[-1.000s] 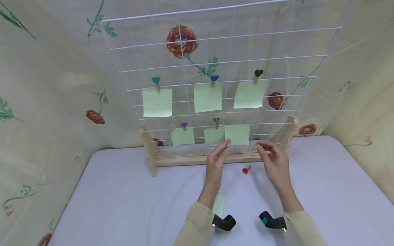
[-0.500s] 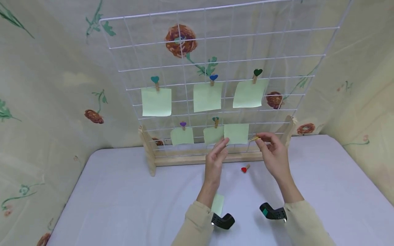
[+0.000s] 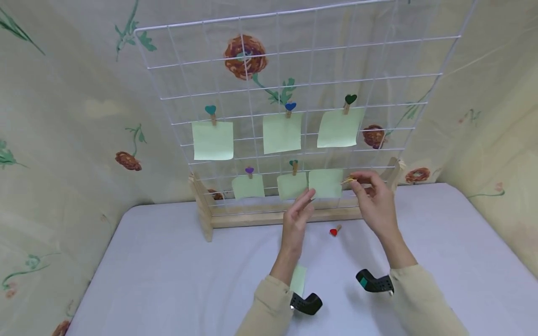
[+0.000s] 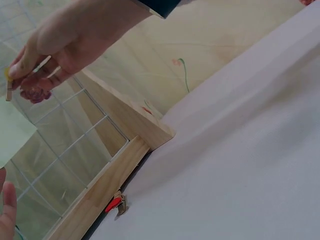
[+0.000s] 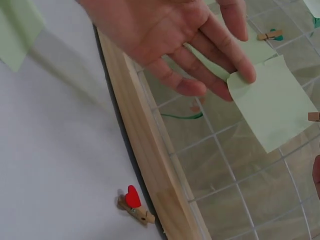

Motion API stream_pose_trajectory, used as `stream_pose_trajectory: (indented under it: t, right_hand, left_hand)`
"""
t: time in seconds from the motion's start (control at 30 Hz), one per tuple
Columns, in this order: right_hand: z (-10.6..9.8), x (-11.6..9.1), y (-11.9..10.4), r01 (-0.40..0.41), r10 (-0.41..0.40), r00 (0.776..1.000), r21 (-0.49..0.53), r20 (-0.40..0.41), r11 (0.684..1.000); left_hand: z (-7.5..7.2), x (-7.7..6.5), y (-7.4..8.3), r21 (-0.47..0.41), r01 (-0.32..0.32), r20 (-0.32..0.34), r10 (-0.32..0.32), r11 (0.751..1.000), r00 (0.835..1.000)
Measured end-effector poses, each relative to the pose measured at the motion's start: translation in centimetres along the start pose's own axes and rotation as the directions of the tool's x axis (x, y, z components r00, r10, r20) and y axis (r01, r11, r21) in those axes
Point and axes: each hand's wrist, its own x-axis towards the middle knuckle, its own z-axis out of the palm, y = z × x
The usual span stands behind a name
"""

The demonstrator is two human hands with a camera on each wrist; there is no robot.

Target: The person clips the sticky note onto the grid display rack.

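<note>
My left hand [image 3: 295, 228] reaches up to the white wire grid [image 3: 302, 84] with its fingers fairly straight. Its fingertips press the lower left corner of a pale green paper note [image 3: 327, 184] against the wires; the right wrist view shows the index fingertip lying over that note's corner. Beside the note's right edge, my right hand [image 3: 374, 203] pinches a small wooden clothespin [image 4: 9, 94] with a yellow decoration between thumb and index finger. The clothespin's tip is close to the note's upper right side. No clothespin shows on this note.
Several other green notes hang on the grid by heart-topped clothespins, such as the blue-hearted one [image 3: 290, 107]. A red-hearted clothespin [image 3: 335, 230] lies on the white table before the wooden stand [image 3: 252, 219]. A loose green note [image 3: 298, 279] lies by my left wrist.
My right hand has risen with the clothespin and come closer to the note's upper right side. The note and my left hand have shifted slightly to the right.
</note>
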Motion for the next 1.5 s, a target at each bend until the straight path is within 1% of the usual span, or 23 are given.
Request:
stream_pose_trajectory:
  t: [0.13, 0.2, 0.4, 0.53, 0.7, 0.83, 1.1, 1.33, 1.5]
  right_hand:
    - [0.1, 0.6, 1.2, 0.026, -0.026, 1.000, -0.045, -0.008, 0.999]
    - [0.1, 0.9, 1.4, 0.052, -0.052, 0.999, -0.065, -0.003, 0.997]
    - [0.1, 1.8, 1.3, 0.138, -0.138, 0.990, -0.098, 0.009, 0.986]
    - [0.3, 2.3, 0.9, 0.177, -0.176, 0.984, -0.126, 0.018, 0.976]
    - [0.5, 2.6, 0.7, 0.185, -0.184, 0.983, -0.124, 0.019, 0.975]
    - [0.6, 2.7, 0.7, 0.185, -0.185, 0.983, -0.127, 0.008, 0.975]
    - [0.7, 2.8, 0.8, 0.211, -0.214, 0.977, -0.125, -0.007, 0.969]
    - [0.8, 2.9, 0.7, 0.229, -0.233, 0.972, -0.116, -0.019, 0.967]
    - [1.0, 2.9, 0.7, 0.234, -0.239, 0.971, -0.132, -0.023, 0.963]
  left_hand:
    - [0.2, 0.0, 0.0, -0.007, -0.009, 0.005, 0.009, 1.000, 1.000]
    - [0.2, 0.1, 0.1, -0.007, -0.016, 0.003, 0.016, 1.000, 1.000]
    - [0.2, 0.3, 0.3, -0.009, -0.020, 0.013, 0.020, 1.000, 1.000]
    - [0.4, 0.3, 0.3, -0.005, -0.030, 0.021, 0.030, 1.000, 0.999]
    - [0.5, 0.2, 0.1, 0.013, -0.038, 0.024, 0.038, 0.999, 0.999]
    - [0.6, 0.1, 0.1, 0.011, -0.043, 0.029, 0.043, 0.999, 0.999]
    - [0.5, -0.2, 0.2, 0.005, -0.017, 0.022, 0.017, 1.000, 1.000]
    - [0.3, -0.2, 0.0, -0.014, -0.006, 0.019, 0.006, 1.000, 1.000]
    - [0.3, -0.3, -0.1, -0.009, -0.002, 0.014, 0.002, 1.000, 1.000]
